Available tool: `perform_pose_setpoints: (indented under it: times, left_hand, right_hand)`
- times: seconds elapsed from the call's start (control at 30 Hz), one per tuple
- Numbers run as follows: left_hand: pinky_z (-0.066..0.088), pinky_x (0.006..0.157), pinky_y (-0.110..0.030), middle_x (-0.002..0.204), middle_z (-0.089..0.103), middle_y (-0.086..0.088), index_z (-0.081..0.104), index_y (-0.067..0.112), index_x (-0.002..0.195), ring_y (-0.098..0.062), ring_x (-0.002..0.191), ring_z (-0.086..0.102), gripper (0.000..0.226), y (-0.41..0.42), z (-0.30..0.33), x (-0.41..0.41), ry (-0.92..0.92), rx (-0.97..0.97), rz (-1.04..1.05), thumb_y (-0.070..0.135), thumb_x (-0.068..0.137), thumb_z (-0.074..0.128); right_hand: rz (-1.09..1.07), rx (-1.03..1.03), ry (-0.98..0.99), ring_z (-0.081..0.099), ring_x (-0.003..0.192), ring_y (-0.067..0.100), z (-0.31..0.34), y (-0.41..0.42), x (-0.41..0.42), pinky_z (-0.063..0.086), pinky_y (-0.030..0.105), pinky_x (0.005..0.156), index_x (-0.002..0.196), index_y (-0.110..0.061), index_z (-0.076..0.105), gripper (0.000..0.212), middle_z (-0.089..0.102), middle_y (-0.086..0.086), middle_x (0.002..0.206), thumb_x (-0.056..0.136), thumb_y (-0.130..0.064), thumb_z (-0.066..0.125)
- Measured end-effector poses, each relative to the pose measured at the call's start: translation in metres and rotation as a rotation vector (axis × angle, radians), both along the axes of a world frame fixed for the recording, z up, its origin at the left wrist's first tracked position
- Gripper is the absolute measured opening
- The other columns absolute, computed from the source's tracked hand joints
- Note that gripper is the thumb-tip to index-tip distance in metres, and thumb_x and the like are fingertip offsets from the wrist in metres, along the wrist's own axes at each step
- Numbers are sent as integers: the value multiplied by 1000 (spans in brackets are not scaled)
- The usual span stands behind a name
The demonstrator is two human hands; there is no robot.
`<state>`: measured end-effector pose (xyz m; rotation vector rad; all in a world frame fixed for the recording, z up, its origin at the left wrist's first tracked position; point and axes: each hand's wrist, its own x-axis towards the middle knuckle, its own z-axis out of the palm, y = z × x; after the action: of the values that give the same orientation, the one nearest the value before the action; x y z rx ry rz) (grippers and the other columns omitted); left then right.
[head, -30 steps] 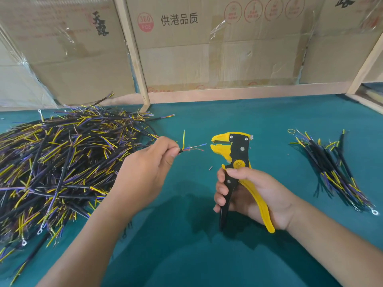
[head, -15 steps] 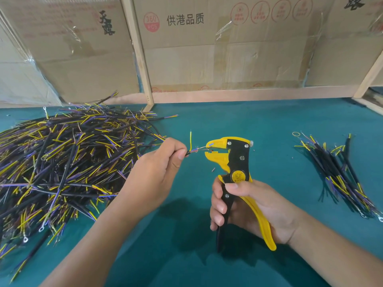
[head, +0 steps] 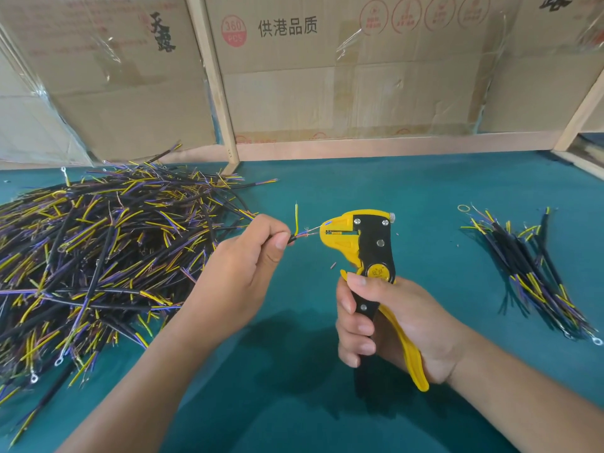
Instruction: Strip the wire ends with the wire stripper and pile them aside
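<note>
While gripped round its black and yellow handles by the right hand point(head: 392, 322), wire stripper point(head: 362, 243) held upright above the middle of the bench point(head: 327, 403), jaws pointing left and taking in one thin core of the wire point(head: 292, 238); right grip clamped on the handles, though whether squeezed fully home cannot be told. Left hand point(head: 242, 273) pinching that wire at its black sheath between thumb and fingers, left grip clamped on it, a yellow core standing up just beside the fingertips. Judged early in the work: only a small stripped pile point(head: 536, 276) lying near the right edge, well apart from the hands, against a large heap of waiting wires point(head: 98, 256) spread along the left edge towards the back left corner. Left to do, by that count: finishing this end, laying it on the right pile, then nearly the whole heap. A few cut scraps of insulation point(head: 332, 265) scattered near the stripper. Cardboard boxes point(head: 327, 76) and wooden framing along the back edge. Nothing lying between stripper and right pile; nearest likely snag the heap's tangled ends just behind the left hand.
</note>
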<state>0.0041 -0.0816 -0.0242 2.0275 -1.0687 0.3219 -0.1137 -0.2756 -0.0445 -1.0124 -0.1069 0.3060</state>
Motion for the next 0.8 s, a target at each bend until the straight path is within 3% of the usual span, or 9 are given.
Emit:
perform_pose_setpoints:
  times: [0.23, 0.33, 0.67, 0.73, 0.8]
  left_hand:
    - [27, 51, -19, 70, 45, 5, 47, 38, 93, -8, 55, 36, 16, -2, 1, -2, 8, 9, -6, 46, 102, 36]
    - [28, 51, -15, 69, 45, 12, 48, 36, 93, -7, 55, 36, 16, -3, 3, -4, -2, 4, -15, 44, 102, 36]
    - [30, 51, -18, 70, 47, 8, 50, 33, 92, -9, 56, 39, 18, 0, 7, -2, -41, 28, -19, 42, 102, 38]
    - [36, 54, -19, 74, 54, 10, 51, 35, 92, -11, 59, 45, 20, 9, 9, 6, -46, 20, 53, 45, 101, 37]
    - [39, 57, -20, 77, 58, 10, 51, 34, 89, -11, 61, 49, 21, 26, 14, 22, -43, -81, 196, 43, 102, 38]
  right_hand:
    - [-139, -107, 17, 26, 39, 14, 8, 5, -2, 34, 25, 46, 67, -14, 47, 42, 29, 0, 51, 84, -44, 70]
    - [-183, -120, 14, 24, 37, 13, 10, 8, -3, 33, 23, 45, 65, -15, 46, 43, 27, -1, 51, 82, -47, 71]
    - [-146, -111, -35, 29, 37, 12, 5, 6, -3, 35, 23, 44, 68, -14, 50, 52, 33, -1, 51, 74, -54, 82]
    - [-224, -22, -38, 30, 35, 11, 8, -3, 0, 35, 22, 42, 65, -16, 47, 47, 32, -2, 50, 76, -47, 82]
    - [-393, 121, -28, 29, 33, 7, 19, -24, 4, 33, 21, 37, 63, -20, 43, 39, 30, -6, 47, 83, -40, 69]
